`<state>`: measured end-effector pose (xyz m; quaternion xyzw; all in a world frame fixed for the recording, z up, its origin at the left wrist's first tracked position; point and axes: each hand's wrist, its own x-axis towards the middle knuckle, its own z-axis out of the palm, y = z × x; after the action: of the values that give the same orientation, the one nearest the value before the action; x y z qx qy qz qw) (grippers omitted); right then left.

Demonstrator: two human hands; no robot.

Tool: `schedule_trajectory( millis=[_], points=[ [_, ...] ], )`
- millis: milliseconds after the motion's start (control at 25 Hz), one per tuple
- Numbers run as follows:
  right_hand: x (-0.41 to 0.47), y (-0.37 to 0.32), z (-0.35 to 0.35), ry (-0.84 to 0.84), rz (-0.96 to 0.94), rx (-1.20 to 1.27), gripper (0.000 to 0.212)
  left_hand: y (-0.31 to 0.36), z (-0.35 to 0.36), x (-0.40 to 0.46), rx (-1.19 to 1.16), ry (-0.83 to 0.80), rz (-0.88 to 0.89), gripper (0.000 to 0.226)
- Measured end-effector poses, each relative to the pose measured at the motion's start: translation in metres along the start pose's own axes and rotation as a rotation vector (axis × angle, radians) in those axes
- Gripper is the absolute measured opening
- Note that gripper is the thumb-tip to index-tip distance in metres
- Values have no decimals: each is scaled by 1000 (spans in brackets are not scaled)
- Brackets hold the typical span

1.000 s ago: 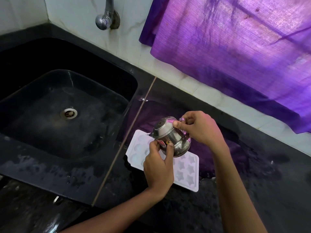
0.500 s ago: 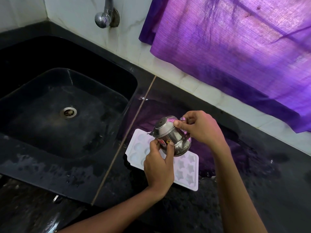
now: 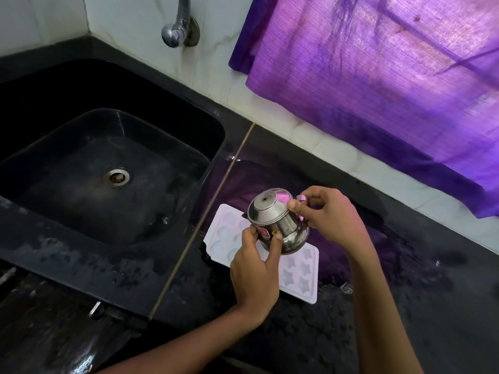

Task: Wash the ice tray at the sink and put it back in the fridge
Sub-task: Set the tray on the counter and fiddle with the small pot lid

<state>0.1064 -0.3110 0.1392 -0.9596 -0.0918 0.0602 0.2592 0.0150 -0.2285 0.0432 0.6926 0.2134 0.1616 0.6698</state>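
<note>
A white ice tray (image 3: 299, 276) with star and round moulds lies flat on the wet black counter just right of the sink. Above it both hands hold a small lidded steel pot (image 3: 278, 220), tilted with its spout toward the tray's left end. My right hand (image 3: 329, 214) grips the pot's handle, thumb pressing on the lid. From below, my left hand (image 3: 256, 268) pinches the pot's belly between thumb and fingers. The hands and the pot hide the tray's middle.
The black sink (image 3: 216, 136) with its drain (image 3: 116, 177) is to the left, a steel tap (image 3: 178, 25) on the white wall above it. A purple curtain (image 3: 378, 85) hangs over the counter's back edge. The black counter (image 3: 421, 306) is wet.
The pot and both hands have stayed over the tray with almost no movement. The view has shifted slightly.
</note>
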Motion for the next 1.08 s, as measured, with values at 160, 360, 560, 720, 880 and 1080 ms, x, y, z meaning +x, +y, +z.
schedule_trajectory(
  millis=[160, 360, 560, 720, 880, 1080],
  points=[
    [-4, -7, 4, -1, -21, -101, 29, -4, -3, -8, 6, 20, -8, 22],
    [-2, -15, 9, -15, -37, -173, 30, -6, -5, -11, 11, 34, -31, 24],
    [1, -18, 12, -24, -48, -201, 31, -6, -5, -12, 12, 49, -54, 24],
    [2, -18, 13, -23, -40, -214, 32, -6, -4, -12, 21, 61, -75, 22],
    [2, -19, 13, -25, -43, -226, 32, -5, -3, -12, 24, 53, -80, 20],
    [0, -16, 12, -13, -47, -217, 34, -4, -2, -12, 33, 46, -66, 16]
  ],
)
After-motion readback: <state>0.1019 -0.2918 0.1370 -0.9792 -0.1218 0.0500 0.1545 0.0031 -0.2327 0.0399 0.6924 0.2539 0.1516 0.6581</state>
